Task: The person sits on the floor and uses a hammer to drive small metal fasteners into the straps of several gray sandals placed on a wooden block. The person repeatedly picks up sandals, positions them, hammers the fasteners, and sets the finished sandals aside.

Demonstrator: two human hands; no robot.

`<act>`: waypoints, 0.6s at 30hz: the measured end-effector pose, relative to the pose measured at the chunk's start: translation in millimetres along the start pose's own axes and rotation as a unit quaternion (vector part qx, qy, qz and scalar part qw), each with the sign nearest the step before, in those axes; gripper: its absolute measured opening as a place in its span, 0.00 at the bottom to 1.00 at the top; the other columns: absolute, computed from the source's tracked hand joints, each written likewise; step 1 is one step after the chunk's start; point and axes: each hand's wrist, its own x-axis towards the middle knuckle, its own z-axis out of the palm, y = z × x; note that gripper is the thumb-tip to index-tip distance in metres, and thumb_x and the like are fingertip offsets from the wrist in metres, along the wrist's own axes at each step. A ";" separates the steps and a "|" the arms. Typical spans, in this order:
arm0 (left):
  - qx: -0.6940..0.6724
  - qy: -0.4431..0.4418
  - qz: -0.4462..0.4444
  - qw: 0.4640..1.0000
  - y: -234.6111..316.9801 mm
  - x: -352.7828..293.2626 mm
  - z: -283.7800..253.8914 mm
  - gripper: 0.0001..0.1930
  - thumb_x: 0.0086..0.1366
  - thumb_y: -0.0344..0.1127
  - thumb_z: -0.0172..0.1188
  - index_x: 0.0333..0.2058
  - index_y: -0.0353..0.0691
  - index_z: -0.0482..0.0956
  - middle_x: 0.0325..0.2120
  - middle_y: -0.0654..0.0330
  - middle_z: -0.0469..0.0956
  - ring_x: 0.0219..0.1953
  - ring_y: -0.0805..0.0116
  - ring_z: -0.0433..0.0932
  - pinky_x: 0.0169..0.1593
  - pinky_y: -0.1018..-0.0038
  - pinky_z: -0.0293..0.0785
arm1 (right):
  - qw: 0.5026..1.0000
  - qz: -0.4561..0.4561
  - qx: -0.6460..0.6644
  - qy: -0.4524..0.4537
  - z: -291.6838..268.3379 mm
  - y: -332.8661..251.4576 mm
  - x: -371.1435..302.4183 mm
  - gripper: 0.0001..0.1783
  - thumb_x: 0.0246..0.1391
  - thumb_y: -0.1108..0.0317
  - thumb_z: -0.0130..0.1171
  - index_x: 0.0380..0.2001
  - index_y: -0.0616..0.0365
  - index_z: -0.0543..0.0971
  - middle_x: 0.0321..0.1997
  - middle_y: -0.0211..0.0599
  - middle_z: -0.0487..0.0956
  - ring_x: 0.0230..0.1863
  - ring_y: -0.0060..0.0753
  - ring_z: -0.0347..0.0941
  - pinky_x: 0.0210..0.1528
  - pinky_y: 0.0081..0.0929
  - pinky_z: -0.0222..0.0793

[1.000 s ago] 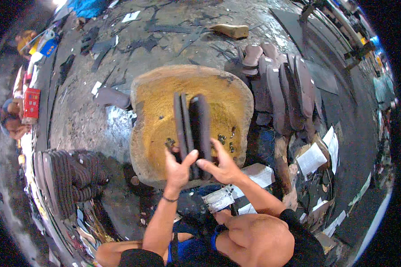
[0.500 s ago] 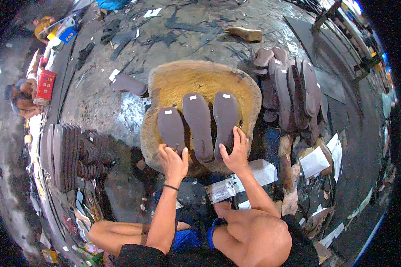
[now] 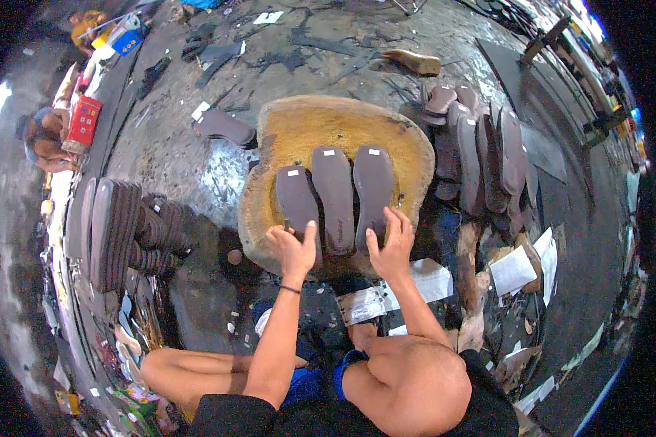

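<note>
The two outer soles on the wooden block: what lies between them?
In the head view, a third dark sole lies between the left sole and the right sole, flat on the wooden block, side by side with both.

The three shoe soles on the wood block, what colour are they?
Dark brown soles, each with a small white tag; the head view shows them.

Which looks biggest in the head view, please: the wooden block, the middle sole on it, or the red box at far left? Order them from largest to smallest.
1. wooden block, by far the largest.
2. middle sole.
3. red box, smallest as seen, though it lies farther away near the rim, so its true size is unsure.
</note>
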 end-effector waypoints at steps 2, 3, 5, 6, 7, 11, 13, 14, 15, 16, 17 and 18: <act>-0.165 -0.051 -0.039 0.984 5.2 -8.5 -22.7 0.22 0.60 0.39 0.66 0.45 0.30 0.69 0.43 0.52 0.68 0.43 0.63 0.73 0.47 0.66 0.70 | 0.980 0.069 0.165 -0.083 -9.4 -8.8 -15.0 0.27 0.55 0.62 0.62 0.54 0.63 0.70 0.53 0.51 0.73 0.46 0.42 0.75 0.51 0.36 0.69; -0.260 -0.130 -0.078 0.954 14.8 -18.0 -35.9 0.20 0.62 0.36 0.64 0.47 0.30 0.70 0.42 0.54 0.70 0.42 0.66 0.74 0.46 0.69 0.72 | 0.956 0.072 0.267 -0.101 -1.2 -8.4 -25.5 0.20 0.58 0.63 0.60 0.48 0.65 0.73 0.40 0.42 0.79 0.34 0.31 0.77 0.39 0.27 0.72; -0.443 -0.274 -0.151 0.840 37.4 -38.1 -59.6 0.18 0.65 0.30 0.60 0.51 0.31 0.71 0.41 0.58 0.74 0.40 0.74 0.76 0.44 0.75 0.74 | 0.872 0.170 0.364 -0.280 -2.1 -15.8 -36.5 0.15 0.61 0.62 0.58 0.42 0.64 0.77 0.32 0.33 0.79 0.33 0.25 0.75 0.36 0.26 0.71; -0.495 -0.230 -0.134 0.827 41.1 -49.4 -63.3 0.18 0.66 0.26 0.58 0.55 0.31 0.71 0.38 0.61 0.78 0.41 0.75 0.78 0.47 0.78 0.76 | 0.839 0.197 0.396 -0.316 1.2 -20.4 -38.8 0.14 0.62 0.62 0.58 0.41 0.63 0.77 0.32 0.32 0.79 0.32 0.24 0.75 0.35 0.25 0.70; -0.496 -0.217 -0.132 0.830 37.6 -56.9 -64.6 0.18 0.65 0.26 0.60 0.53 0.31 0.73 0.39 0.61 0.80 0.42 0.74 0.79 0.49 0.77 0.75 | 0.804 0.224 0.423 -0.352 4.1 -23.0 -40.8 0.13 0.62 0.62 0.57 0.40 0.62 0.78 0.31 0.31 0.79 0.31 0.23 0.74 0.35 0.24 0.70; -0.498 -0.204 -0.163 0.827 32.8 -69.9 -70.6 0.19 0.64 0.27 0.61 0.53 0.31 0.73 0.41 0.59 0.80 0.44 0.73 0.79 0.49 0.77 0.76 | 0.666 0.368 0.525 -0.381 -1.4 -24.3 -50.0 0.09 0.64 0.63 0.55 0.35 0.57 0.77 0.30 0.27 0.76 0.31 0.21 0.71 0.34 0.23 0.67; -0.521 -0.206 -0.157 0.813 26.8 -76.1 -74.2 0.17 0.64 0.27 0.61 0.52 0.32 0.74 0.40 0.60 0.81 0.41 0.73 0.79 0.47 0.76 0.77 | 0.604 0.396 0.574 -0.386 -9.4 -24.2 -56.6 0.10 0.63 0.62 0.56 0.33 0.57 0.77 0.30 0.26 0.75 0.32 0.21 0.70 0.35 0.24 0.68; -0.537 -0.172 -0.164 0.809 20.9 -70.4 -77.7 0.16 0.65 0.27 0.61 0.50 0.33 0.75 0.40 0.60 0.81 0.40 0.74 0.79 0.46 0.76 0.77 | 0.653 0.395 0.525 -0.377 -14.3 -21.7 -59.8 0.09 0.63 0.63 0.56 0.33 0.56 0.76 0.30 0.26 0.75 0.32 0.22 0.70 0.36 0.25 0.68; -0.552 -0.138 -0.175 0.803 9.9 -63.8 -79.1 0.14 0.65 0.27 0.61 0.49 0.34 0.75 0.39 0.60 0.81 0.39 0.74 0.79 0.44 0.75 0.77 | 0.699 0.393 0.472 -0.365 -20.2 -15.2 -66.5 0.08 0.64 0.64 0.55 0.34 0.56 0.75 0.31 0.26 0.74 0.33 0.23 0.70 0.37 0.26 0.69; -0.527 -0.077 -0.176 0.828 -7.3 -50.3 -80.1 0.12 0.65 0.28 0.60 0.47 0.35 0.76 0.38 0.61 0.81 0.37 0.75 0.78 0.42 0.76 0.76 | 0.825 0.315 0.347 -0.317 -26.8 9.7 -74.8 0.11 0.62 0.62 0.57 0.33 0.59 0.76 0.32 0.32 0.77 0.34 0.28 0.72 0.39 0.29 0.70; -0.500 -0.015 -0.160 0.851 -32.1 -35.0 -83.7 0.12 0.66 0.30 0.60 0.47 0.38 0.76 0.37 0.63 0.80 0.36 0.75 0.77 0.41 0.76 0.76 | 0.917 0.222 0.210 -0.255 -36.4 38.5 -84.2 0.14 0.60 0.60 0.59 0.33 0.63 0.78 0.33 0.37 0.79 0.36 0.33 0.74 0.42 0.33 0.70; -0.427 0.036 -0.121 0.896 -59.6 -21.1 -89.3 0.13 0.65 0.30 0.61 0.48 0.37 0.76 0.36 0.64 0.80 0.35 0.75 0.77 0.41 0.76 0.76 | 0.964 0.179 0.114 -0.159 -57.0 53.7 -90.7 0.15 0.59 0.60 0.60 0.37 0.64 0.77 0.38 0.42 0.79 0.41 0.40 0.74 0.45 0.38 0.70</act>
